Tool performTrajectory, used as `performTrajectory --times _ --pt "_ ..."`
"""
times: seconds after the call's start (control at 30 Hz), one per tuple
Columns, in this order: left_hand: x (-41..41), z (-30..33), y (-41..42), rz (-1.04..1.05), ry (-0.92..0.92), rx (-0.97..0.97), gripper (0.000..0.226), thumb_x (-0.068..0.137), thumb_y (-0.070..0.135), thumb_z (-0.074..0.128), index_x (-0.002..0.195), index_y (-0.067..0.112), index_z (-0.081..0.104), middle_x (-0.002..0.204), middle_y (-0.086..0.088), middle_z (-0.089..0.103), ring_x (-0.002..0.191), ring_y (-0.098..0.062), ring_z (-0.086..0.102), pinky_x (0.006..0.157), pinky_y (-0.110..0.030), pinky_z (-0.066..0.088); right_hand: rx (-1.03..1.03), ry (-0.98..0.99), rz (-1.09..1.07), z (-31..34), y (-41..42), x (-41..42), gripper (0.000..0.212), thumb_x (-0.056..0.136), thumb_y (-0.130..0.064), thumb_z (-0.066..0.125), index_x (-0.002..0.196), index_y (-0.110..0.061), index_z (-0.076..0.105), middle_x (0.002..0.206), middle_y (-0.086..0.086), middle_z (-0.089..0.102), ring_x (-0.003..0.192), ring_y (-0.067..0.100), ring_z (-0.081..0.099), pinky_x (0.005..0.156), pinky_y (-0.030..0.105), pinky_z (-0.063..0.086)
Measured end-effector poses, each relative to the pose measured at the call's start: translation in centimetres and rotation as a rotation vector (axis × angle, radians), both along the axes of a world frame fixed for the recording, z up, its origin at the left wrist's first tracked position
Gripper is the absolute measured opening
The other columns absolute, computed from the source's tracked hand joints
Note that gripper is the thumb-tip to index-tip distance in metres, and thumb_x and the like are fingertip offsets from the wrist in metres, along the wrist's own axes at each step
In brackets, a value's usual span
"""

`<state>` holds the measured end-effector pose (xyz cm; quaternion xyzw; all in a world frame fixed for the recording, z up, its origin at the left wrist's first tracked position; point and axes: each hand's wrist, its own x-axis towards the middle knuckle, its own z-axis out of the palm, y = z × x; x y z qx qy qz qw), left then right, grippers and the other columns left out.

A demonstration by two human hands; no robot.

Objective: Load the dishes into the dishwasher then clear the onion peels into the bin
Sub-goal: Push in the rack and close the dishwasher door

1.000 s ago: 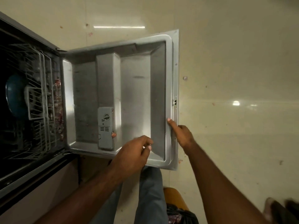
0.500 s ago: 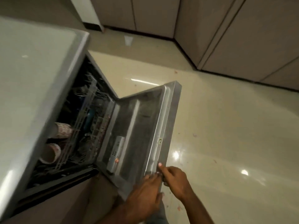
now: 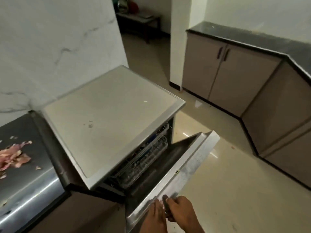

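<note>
Steel dishwasher door (image 3: 190,167) half raised, gripped at its near edge by left hand (image 3: 155,216) and right hand (image 3: 180,211), fingertips blurred. Racks (image 3: 144,158) dim inside, dishes hard to identify. Onion peels (image 3: 12,157) on dark counter (image 3: 28,179), cut off at left.

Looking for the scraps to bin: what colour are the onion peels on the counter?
Pinkish purple onion peels, in the head view.

The dishwasher door (image 3: 188,167) is seen as brushed, scuffed metal with a dull sheen. The dishwasher top (image 3: 109,118) is finished matt and smooth. The racks (image 3: 144,158) are formed of wire. Gloss is shown by the steel counter (image 3: 28,187) and the polished floor (image 3: 235,182). Papery onion peels (image 3: 13,157) are noted.
</note>
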<state>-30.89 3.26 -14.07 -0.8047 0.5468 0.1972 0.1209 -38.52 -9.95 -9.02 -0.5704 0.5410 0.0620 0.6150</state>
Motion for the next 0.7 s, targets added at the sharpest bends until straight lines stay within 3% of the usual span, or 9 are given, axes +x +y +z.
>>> performTrajectory --times 0.07,0.13,0.17,0.23,0.37,0.43,0.5,0.57,0.7 --pt "2.2 1.5 -1.7 0.07 0.011 0.031 0.054 0.101 0.005 0.019 0.14 -0.017 0.049 0.135 -0.034 0.06 0.139 -0.061 0.015 0.111 -0.051 0.045 -0.036 -0.014 0.072 0.6 -0.4 1.9 0.043 0.097 -0.037 0.07 0.079 0.002 0.077 0.068 0.009 0.076 0.063 0.022 0.076 0.064 0.036 0.065" --pt "4.2 4.5 -2.6 -0.01 -0.184 -0.025 0.052 0.11 0.009 0.015 0.152 -0.022 0.015 0.16 -0.043 0.014 0.139 -0.064 -0.018 0.125 -0.056 0.008 -0.071 -0.052 0.148 0.9 -0.6 3.7 0.04 0.097 -0.033 0.068 0.075 -0.001 0.076 0.069 0.008 0.076 0.065 0.022 0.077 0.072 0.042 0.065" --pt "4.6 5.4 -2.1 -0.18 -0.282 0.042 0.053 0.112 0.01 0.017 0.153 -0.022 0.007 0.161 -0.044 0.002 0.142 -0.065 -0.017 0.124 -0.06 0.0 -0.098 -0.065 0.189 1.0 -0.7 4.7 0.037 0.095 -0.033 0.067 0.075 -0.003 0.075 0.069 0.007 0.076 0.065 0.022 0.077 0.074 0.045 0.065" --pt "5.4 7.4 -2.5 -0.15 -0.165 0.217 0.053 0.112 0.01 0.024 0.153 -0.022 0.013 0.161 -0.046 0.003 0.149 -0.063 -0.003 0.124 -0.063 0.002 -0.158 -0.1 0.276 1.1 -1.0 6.5 0.031 0.089 -0.032 0.063 0.079 -0.005 0.072 0.071 0.006 0.076 0.067 0.021 0.076 0.076 0.047 0.063" --pt "10.3 8.8 -2.6 -0.16 -0.333 0.051 0.034 0.102 0.014 0.047 0.126 -0.003 0.063 0.12 -0.033 0.058 0.12 -0.049 0.046 0.102 -0.061 0.038 -0.326 -0.119 0.468 1.4 -1.7 10.0 0.024 0.073 -0.026 0.051 0.078 -0.008 0.064 0.072 0.005 0.072 0.068 0.017 0.071 0.072 0.043 0.059" --pt "12.6 8.4 -2.8 -0.086 -0.392 -0.073 0.04 0.103 0.015 0.043 0.138 -0.004 0.051 0.138 -0.033 0.047 0.134 -0.049 0.04 0.113 -0.06 0.035 -0.364 -0.09 0.528 0.9 -2.2 11.4 0.016 0.072 -0.02 0.051 0.077 -0.009 0.062 0.074 0.005 0.071 0.069 0.017 0.07 0.071 0.043 0.059" --pt "14.6 9.1 -3.2 0.061 -0.357 -0.12 0.057 0.107 0.015 0.037 0.157 -0.005 0.018 0.164 -0.035 0.012 0.153 -0.05 0.013 0.125 -0.059 0.017 -0.397 -0.072 0.589 0.8 -2.9 12.9 0.013 0.076 -0.017 0.051 0.081 -0.009 0.061 0.08 0.008 0.072 0.073 0.021 0.071 0.073 0.046 0.059" --pt "16.3 10.1 -3.3 0.186 -0.326 -0.111 0.077 0.109 0.019 0.041 0.161 -0.003 -0.011 0.165 -0.033 -0.019 0.156 -0.049 -0.011 0.127 -0.06 0.005 -0.447 -0.059 0.698 1.5 -3.5 14.4 0.013 0.083 -0.017 0.054 0.087 -0.009 0.064 0.086 0.009 0.072 0.079 0.022 0.07 0.074 0.04 0.058" --pt "18.1 11.0 -3.7 0.31 -0.271 -0.118 0.084 0.108 0.015 0.045 0.158 -0.004 -0.019 0.167 -0.029 -0.019 0.157 -0.045 -0.01 0.129 -0.056 0.007 -0.544 -0.079 0.859 3.6 -4.2 16.5 0.016 0.092 -0.023 0.054 0.083 -0.011 0.061 0.082 0.005 0.067 0.076 0.016 0.064 0.074 0.037 0.052"
